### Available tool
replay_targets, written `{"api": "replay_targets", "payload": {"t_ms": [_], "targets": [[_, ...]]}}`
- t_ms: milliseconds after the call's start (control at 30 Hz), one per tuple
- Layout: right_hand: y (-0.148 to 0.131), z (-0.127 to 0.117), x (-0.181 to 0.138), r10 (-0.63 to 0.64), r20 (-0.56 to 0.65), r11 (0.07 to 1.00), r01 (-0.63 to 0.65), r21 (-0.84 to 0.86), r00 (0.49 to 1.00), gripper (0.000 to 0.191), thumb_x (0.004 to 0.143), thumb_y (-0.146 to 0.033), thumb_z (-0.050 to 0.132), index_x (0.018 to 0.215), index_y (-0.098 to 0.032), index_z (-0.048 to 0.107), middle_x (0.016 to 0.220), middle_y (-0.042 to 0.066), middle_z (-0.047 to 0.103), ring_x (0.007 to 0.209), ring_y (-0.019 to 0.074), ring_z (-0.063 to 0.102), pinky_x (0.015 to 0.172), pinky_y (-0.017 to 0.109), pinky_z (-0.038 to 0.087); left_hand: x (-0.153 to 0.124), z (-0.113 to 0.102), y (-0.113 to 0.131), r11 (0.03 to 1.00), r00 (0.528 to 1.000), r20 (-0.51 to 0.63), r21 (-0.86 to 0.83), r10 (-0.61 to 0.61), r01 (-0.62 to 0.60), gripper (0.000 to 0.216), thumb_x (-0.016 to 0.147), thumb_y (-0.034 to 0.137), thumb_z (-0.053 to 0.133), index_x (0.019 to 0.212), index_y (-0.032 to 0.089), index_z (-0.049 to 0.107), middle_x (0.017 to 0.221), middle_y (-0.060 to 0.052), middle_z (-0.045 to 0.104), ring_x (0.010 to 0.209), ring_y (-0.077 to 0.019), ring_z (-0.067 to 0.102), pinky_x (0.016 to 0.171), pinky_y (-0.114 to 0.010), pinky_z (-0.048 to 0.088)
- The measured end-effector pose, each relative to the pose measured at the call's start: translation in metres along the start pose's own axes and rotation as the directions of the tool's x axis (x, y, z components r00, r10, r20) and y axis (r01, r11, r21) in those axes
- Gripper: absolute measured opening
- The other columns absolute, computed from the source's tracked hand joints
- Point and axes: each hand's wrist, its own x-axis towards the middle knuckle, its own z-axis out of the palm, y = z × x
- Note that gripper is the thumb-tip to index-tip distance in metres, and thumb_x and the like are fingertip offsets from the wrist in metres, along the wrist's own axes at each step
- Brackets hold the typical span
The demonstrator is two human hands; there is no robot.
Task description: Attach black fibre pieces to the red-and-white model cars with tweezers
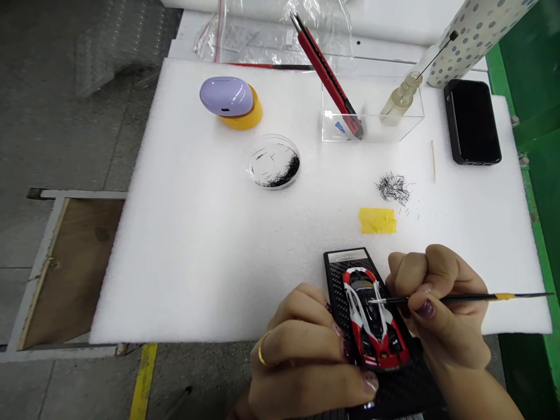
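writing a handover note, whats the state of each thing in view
left hand, gripping black base
right hand, gripping thin tool
thin tool, tip at model car, contact unclear
model car, upright on black base
purple case, shut, on yellow stand
round dish, holding black slivers
sliver pile, loose on white foam
yellow tape, flat
clear box, open-topped
red tool, leaning inside clear box
glass bottle, uncapped, rod sticking out
black device, lying flat
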Motion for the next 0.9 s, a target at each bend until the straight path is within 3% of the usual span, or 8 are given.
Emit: {"api": "replay_targets", "payload": {"t_ms": [167, 333, 400, 467, 600, 733, 900], "targets": [[-0.003, 0.005, 0.005, 0.02, 0.006, 1.0, -0.02, -0.007, 1.0, 0.02, 0.091, -0.026, 0.073, 0.078, -0.026, 0.057, 0.059, -0.004, 0.045, 0.052, 0.0138, 0.037, 0.047, 0.029, 0.032, 0.001, 0.001, 0.002, 0.999, 0.999, -0.009, -0.008, -0.034, 0.034, 0.017, 0.103, 0.03, 0.057, 0.095, 0.033, 0.072, 0.077, 0.002, 0.056, 0.071, -0.0139, 0.052, 0.071, -0.032, 0.055], [-0.015, -0.004, 0.012, 0.001, -0.117, 0.999, 0.003, 0.036, 0.993, 0.015, 0.088, -0.035, 0.077, 0.085, -0.027, 0.065, 0.06, -0.003, 0.045, 0.052, 0.014, 0.038, 0.04, 0.026, 0.029, 0.008, 0.005, 0.005, 1.0, 1.0, -0.009, 0.006, 0.017, -0.017, 0.017, 0.102, 0.026, 0.058, 0.092, 0.029, 0.071, 0.077, 0.002, 0.056, 0.071, -0.0127, 0.054, 0.07, -0.03, 0.053], [-0.026, -0.014, 0.007, -0.04, -0.176, 0.998, 0.03, -0.06, 0.984, 0.014, 0.096, -0.04, 0.069, 0.091, -0.027, 0.071, 0.059, -0.002, 0.05, 0.05, 0.0137, 0.04, 0.042, 0.027, 0.034, 0.012, 0.01, 0.009, 0.994, 0.995, 0.056, 0.071, 0.077, -0.081, 0.015, 0.1, 0.02, 0.061, 0.093, 0.027, 0.072, 0.078, 0.003, 0.059, 0.075, -0.012, 0.056, 0.072, -0.029, 0.053], [-0.04, -0.027, -0.005, -0.055, -0.198, 0.967, 0.003, -0.254, 0.979, 0.025, 0.104, -0.043, 0.057, 0.094, -0.027, 0.073, 0.064, 0.0, 0.06, 0.054, 0.0146, 0.05, 0.053, 0.03, 0.045, 0.016, 0.018, 0.013, 0.971, 0.976, 0.137, 0.145, 0.17, -0.19, 0.016, 0.096, 0.012, 0.065, 0.095, 0.025, 0.074, 0.079, 0.004, 0.062, 0.078, -0.0112, 0.056, 0.08, -0.03, 0.051], [-0.067, -0.047, -0.033, 0.138, -0.086, 0.806, -0.162, -0.57, 0.987, 0.013, 0.099, -0.037, 0.067, 0.094, -0.025, 0.068, 0.09, 0.006, 0.073, 0.083, 0.0213, 0.067, 0.071, 0.033, 0.052, 0.015, 0.042, 0.015, 0.915, 0.914, 0.306, 0.218, 0.266, -0.339, 0.02, 0.095, 0.006, 0.064, 0.099, 0.023, 0.074, 0.083, 0.005, 0.069, 0.085, -0.0114, 0.059, 0.1, -0.034, 0.042], [-0.072, -0.058, -0.041, 0.195, -0.016, 0.696, -0.15, -0.702, 0.981, 0.02, 0.091, -0.033, 0.075, 0.093, -0.025, 0.056, 0.097, 0.004, 0.072, 0.091, 0.021, 0.066, 0.078, 0.033, 0.051, 0.003, 0.07, 0.008, 0.901, 0.925, 0.171, 0.224, 0.339, -0.371, 0.021, 0.092, 0.0, 0.061, 0.084, 0.019, 0.057, 0.079, 0.005, 0.072, 0.086, -0.0125, 0.06, 0.108, -0.04, 0.035], [-0.055, -0.059, -0.034, 0.194, 0.013, 0.697, -0.128, -0.705, 0.981, 0.027, 0.09, -0.032, 0.072, 0.088, -0.024, 0.047, 0.093, 0.003, 0.072, 0.08, 0.0165, 0.057, 0.075, 0.031, 0.046, -0.007, 0.082, 0.001, 0.877, 0.938, 0.102, 0.334, 0.331, -0.346, 0.033, 0.085, 0.001, 0.071, 0.082, 0.021, 0.045, 0.075, 0.006, 0.068, 0.082, -0.014, 0.06, 0.104, -0.039, 0.035]]}}
